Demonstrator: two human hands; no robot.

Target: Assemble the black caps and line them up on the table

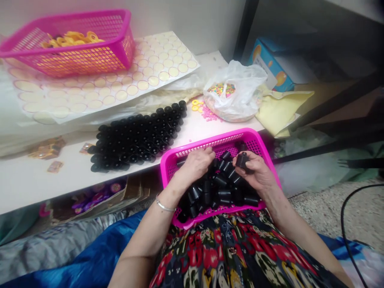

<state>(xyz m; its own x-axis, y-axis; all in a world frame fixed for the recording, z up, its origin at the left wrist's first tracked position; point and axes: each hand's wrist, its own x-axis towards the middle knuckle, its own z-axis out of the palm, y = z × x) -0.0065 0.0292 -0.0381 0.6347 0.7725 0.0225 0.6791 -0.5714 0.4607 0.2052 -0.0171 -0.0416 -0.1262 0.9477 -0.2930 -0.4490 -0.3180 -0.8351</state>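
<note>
My right hand [255,170] pinches a small black plastic cylinder [242,160] with a short nub on its upper end, over the right side of a pink basket [164,172]. My left hand [198,165] reaches into the basket's left half with its fingers curled downward; whatever they grip is hidden. Many loose black cylinders [224,194] lie jumbled in the basket, which rests against my lap at the table's edge. On the white table, to the left of the basket, similar black cylinders [135,136] stand upright in tight rows.
A second pink basket [121,52] with yellow pieces [73,39] sits on a sheet of round stickers [163,76]. Behind my basket are a plastic bag [237,96] of coloured beads, pink bits [210,113] and a yellow envelope [280,110]. A black cable [343,224] curves at right.
</note>
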